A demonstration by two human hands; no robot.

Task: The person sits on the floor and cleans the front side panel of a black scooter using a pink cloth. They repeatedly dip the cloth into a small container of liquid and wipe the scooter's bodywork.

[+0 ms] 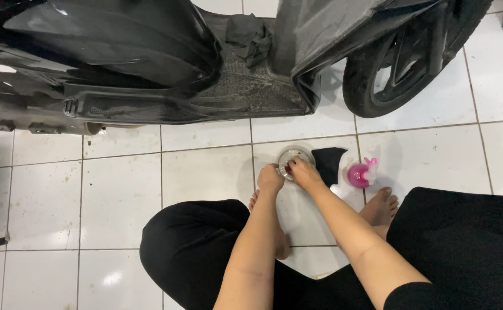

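White tiled floor (205,172) beside one black scooter (148,63). One clear round container (295,156) on the floor; left hand (270,179) and right hand (305,171), grips closed on its rim. One pink bottle (359,174), two dark cloths.

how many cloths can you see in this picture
2: a dark grey cloth bunched on the scooter's footboard, and a black cloth on the floor right of the clear jar. Others may be hidden.

- We wear loose black trousers (194,247) over both legs.
- Our forearms are bare, with a black sleeve (406,295) on the right arm.
- Our feet (380,209) are bare.
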